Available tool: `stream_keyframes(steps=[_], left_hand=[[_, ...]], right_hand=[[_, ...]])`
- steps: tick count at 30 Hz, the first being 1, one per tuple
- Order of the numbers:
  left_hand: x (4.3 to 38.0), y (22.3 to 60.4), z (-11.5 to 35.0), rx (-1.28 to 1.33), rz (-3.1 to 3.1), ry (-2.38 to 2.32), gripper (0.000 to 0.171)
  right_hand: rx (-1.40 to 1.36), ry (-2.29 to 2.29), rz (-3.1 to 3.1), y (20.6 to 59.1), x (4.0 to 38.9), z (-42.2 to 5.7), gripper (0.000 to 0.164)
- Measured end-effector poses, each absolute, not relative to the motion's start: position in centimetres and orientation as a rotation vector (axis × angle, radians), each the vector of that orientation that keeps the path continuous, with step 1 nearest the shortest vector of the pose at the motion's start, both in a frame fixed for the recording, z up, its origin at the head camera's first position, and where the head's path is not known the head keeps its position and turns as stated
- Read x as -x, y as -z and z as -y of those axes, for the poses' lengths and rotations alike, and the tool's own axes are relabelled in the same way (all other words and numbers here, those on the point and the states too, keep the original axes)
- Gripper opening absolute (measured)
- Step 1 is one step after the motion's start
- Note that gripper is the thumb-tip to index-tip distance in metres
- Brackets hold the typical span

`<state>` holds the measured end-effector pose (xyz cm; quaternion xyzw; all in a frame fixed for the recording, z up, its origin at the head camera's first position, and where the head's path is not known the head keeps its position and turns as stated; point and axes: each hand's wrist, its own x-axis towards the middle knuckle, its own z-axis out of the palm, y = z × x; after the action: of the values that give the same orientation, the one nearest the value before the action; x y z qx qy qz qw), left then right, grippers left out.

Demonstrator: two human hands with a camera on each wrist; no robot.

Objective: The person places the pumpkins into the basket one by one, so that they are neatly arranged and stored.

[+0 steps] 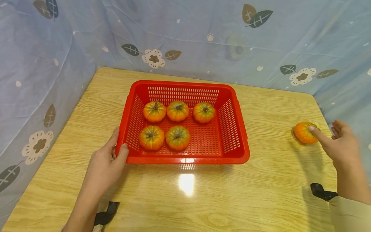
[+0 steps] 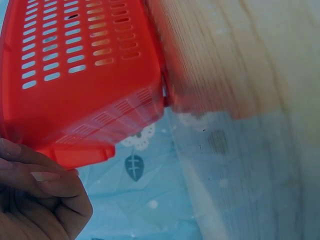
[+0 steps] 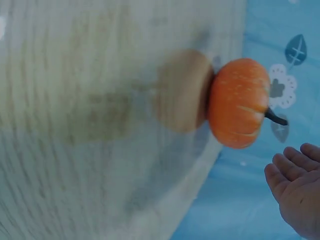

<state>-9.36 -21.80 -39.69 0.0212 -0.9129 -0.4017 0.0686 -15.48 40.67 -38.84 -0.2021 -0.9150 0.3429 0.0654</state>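
A red plastic basket (image 1: 203, 160) stands on the table, and several small orange pumpkins sit inside it, such as one pumpkin (image 1: 151, 138) at the front left. My left hand (image 1: 105, 159) grips the basket's rim at its near left corner, with curled fingers against the red wall (image 2: 95, 100) in the left wrist view. Far to the right, another pumpkin (image 1: 305, 132) rests on the table, its dark stem (image 3: 276, 117) showing in the right wrist view. My right hand (image 1: 342, 143) is beside that pumpkin, fingers extended and apart from it.
The wooden table (image 1: 275, 193) ends at a blue curtain (image 1: 203, 38) printed with leaves and flowers, behind and at both sides. Inside the basket, bare floor (image 1: 204, 140) shows at the front right. Black straps (image 1: 107, 214) are on both wrists.
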Motion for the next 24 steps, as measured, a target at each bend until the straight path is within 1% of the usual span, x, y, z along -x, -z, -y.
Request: stream_keyframes(steps=[11, 19, 24], left_hand=[[9.4, 39.7, 21.8, -0.067, 2.755, 1.211, 0.061], [9.5, 39.8, 21.8, -0.081, 2.766, 1.223, 0.062], [9.5, 39.8, 21.9, -0.077, 2.757, 1.235, 0.062]], right_hand=[[0.615, -1.083, 2.875, 40.3, 16.5, -41.3, 0.103], [0.522, -1.106, 2.977, 40.8, 17.1, -41.8, 0.103], [0.53, -1.086, 2.989, 41.2, 17.4, -42.0, 0.105]])
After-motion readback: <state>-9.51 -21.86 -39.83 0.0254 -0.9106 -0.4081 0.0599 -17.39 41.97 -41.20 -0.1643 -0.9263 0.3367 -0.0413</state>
